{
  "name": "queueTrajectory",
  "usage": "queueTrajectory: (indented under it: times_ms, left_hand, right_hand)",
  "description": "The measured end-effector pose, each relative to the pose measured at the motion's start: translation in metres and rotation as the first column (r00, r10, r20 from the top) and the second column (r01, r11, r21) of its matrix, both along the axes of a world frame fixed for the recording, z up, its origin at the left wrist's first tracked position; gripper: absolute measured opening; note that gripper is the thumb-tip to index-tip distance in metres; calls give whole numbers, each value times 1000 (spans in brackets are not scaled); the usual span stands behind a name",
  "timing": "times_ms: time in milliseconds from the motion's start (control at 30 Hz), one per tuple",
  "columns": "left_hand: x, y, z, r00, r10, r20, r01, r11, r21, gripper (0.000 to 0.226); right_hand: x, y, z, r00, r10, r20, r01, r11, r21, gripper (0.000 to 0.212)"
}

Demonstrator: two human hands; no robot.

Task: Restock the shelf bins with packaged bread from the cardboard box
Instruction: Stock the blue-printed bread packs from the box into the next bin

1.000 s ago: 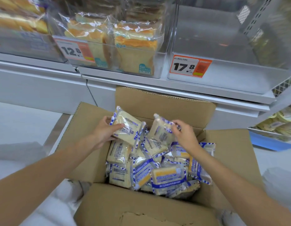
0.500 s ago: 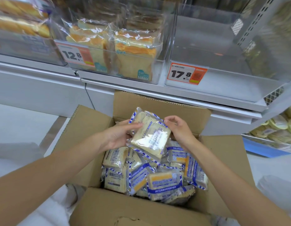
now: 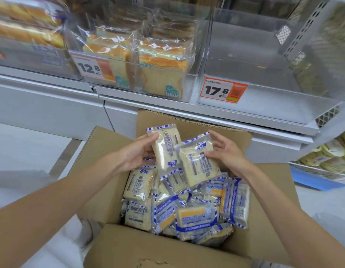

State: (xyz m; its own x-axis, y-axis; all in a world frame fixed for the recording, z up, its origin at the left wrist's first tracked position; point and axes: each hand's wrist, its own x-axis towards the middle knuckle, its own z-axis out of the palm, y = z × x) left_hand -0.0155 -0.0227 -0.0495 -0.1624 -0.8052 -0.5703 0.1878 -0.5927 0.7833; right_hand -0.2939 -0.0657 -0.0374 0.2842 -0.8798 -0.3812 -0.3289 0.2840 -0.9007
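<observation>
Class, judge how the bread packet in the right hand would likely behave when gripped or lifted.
The bread packet probably feels light: the right hand grips only one corner. Its glossy film likely slips, and the soft bread inside may squash.

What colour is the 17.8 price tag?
The price tag is orange and white with black digits; head view.

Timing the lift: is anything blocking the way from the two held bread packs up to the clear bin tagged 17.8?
Nothing visible does. The left hand and right hand each hold a bread pack above the cardboard box; the clear bin looks empty, and only its front wall, bearing the tag, must be cleared.
</observation>
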Motion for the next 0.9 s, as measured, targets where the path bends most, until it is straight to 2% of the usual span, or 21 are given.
queueTrajectory:
  times_ms: [100,167,233,300,367,400,433,500,567,600,633,700,733,800,900]
  left_hand:
    - [-1,-2,1,995,-94,-24,96,993,75,52]
    - [-4,-2,4,973,-228,-44,231,969,90,59]
    - [-13,0,5,913,-407,-8,407,910,77,69]
    - [-25,6,4,859,-492,146,483,871,94,71]
    - [-34,9,1,854,-451,261,436,892,115,46]
    - [-35,10,-2,879,-401,259,384,916,115,38]
    - [-34,9,-5,911,-337,237,321,941,102,35]
    - [-27,4,-8,963,-215,164,209,977,53,38]
    - [-22,0,-8,984,-149,92,148,989,24,49]
    - [-22,-1,-8,989,-126,80,126,992,12,56]
    - [-25,-1,-8,993,-95,73,97,995,-15,56]
    - [-34,2,-5,997,-4,82,9,998,-66,46]
    - [-40,3,-5,995,27,97,-20,998,-65,45]
    - [-48,4,-2,988,-9,156,22,996,-83,55]
    - [-54,1,9,939,-25,342,99,975,-201,77]
  right_hand:
    - [8,4,12,984,141,-111,-153,982,-114,43]
    - [22,10,17,948,240,-208,-284,933,-220,37]
    - [35,16,15,914,318,-251,-385,875,-293,37]
    - [46,21,9,889,336,-312,-439,821,-365,42]
    - [51,24,5,881,252,-400,-425,793,-436,57]
    - [50,24,4,897,180,-403,-362,823,-438,70]
    - [48,25,4,919,109,-378,-273,868,-414,83]
    - [39,21,-1,959,32,-282,-109,959,-263,107]
    - [30,19,-8,990,49,-134,-55,997,-48,114]
    - [27,18,-12,995,66,-73,-65,998,21,105]
    - [26,18,-15,996,76,-47,-74,996,43,86]
    - [29,21,-18,999,44,7,-44,999,15,55]
    - [29,22,-19,999,20,40,-20,1000,-1,51]
    - [28,23,-13,996,21,85,-19,1000,-17,56]
    - [17,22,7,993,-16,118,14,1000,21,59]
